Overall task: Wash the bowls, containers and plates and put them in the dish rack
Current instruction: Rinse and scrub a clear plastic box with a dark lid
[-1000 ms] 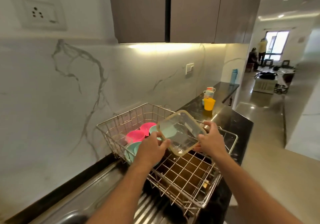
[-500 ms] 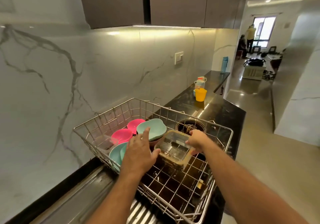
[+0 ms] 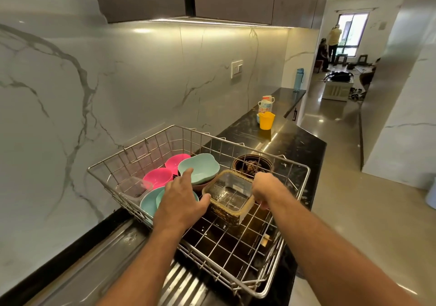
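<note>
Right hand [image 3: 265, 188] grips right rim of clear container [image 3: 230, 196] sitting upright in rack [image 3: 236, 246]; left hand [image 3: 182, 201] open, thumb touching container's left rim, teal bowl [image 3: 200, 167] just beyond.

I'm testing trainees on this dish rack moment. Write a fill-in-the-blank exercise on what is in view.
1. The clear square container sits inside the wire ____.
2. The right hand grips the container's ____ edge.
3. The left hand has its fingers spread, its thumb touching the container's ____ edge.
4. On the counter beyond the rack stands a ____ cup.

Missing words: dish rack; right; left; yellow
</note>
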